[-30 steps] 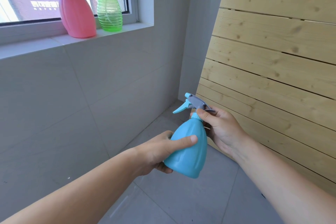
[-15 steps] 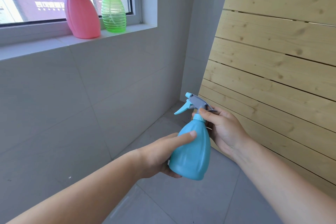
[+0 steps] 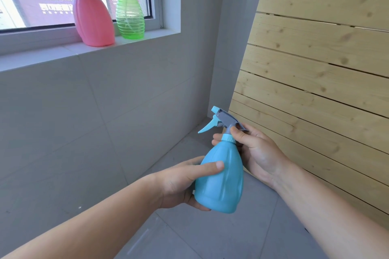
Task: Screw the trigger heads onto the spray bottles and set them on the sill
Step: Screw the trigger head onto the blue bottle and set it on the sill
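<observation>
left hand (image 3: pixel 181 183) grips blue bottle (image 3: pixel 221 181) | right hand (image 3: pixel 259 153) pinches trigger head (image 3: pixel 226 120) | sill (image 3: pixel 147 37) end free

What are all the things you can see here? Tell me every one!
pink spray bottle: one, pink with a black trigger head, standing on the sill, left of the green one
green spray bottle: one, clear green with a white and green trigger head, on the sill by the window frame
blue spray bottle: one, light blue with a grey and blue trigger head, held in both hands
sill: one, pale grey, under the window
window: one, white frame, top left
wooden slats: many, pale wood, on the right
left hand: one, around the blue bottle's body
right hand: one, fingers at the blue bottle's collar
</observation>
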`<act>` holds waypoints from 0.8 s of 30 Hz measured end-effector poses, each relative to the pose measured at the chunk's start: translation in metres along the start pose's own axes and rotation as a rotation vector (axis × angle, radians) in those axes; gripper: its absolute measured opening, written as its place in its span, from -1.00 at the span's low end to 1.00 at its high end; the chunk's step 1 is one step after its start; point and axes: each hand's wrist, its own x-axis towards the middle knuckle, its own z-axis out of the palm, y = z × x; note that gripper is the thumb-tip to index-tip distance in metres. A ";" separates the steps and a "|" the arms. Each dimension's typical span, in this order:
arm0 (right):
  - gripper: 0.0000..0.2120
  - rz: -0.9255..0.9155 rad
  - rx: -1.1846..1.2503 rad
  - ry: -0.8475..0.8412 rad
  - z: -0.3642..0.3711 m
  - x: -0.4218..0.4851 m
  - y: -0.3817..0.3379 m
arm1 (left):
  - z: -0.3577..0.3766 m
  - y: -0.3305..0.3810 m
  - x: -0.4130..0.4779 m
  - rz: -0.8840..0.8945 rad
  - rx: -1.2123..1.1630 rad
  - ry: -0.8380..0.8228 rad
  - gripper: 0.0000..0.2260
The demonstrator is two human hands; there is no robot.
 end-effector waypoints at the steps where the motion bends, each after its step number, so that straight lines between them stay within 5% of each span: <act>1: -0.83 -0.001 0.027 -0.010 0.000 0.000 -0.001 | -0.001 -0.001 0.000 -0.005 -0.022 -0.020 -0.36; 6: -0.72 -0.008 0.084 -0.090 0.003 -0.001 -0.004 | 0.001 -0.006 0.002 0.022 -0.102 -0.084 -0.25; 14: -0.73 -0.058 0.075 -0.020 0.006 0.001 0.003 | 0.006 -0.006 0.005 0.106 0.079 0.112 -0.46; 24: -0.82 -0.094 0.087 0.046 0.009 0.001 0.010 | 0.007 -0.006 0.004 0.133 0.143 0.195 -0.47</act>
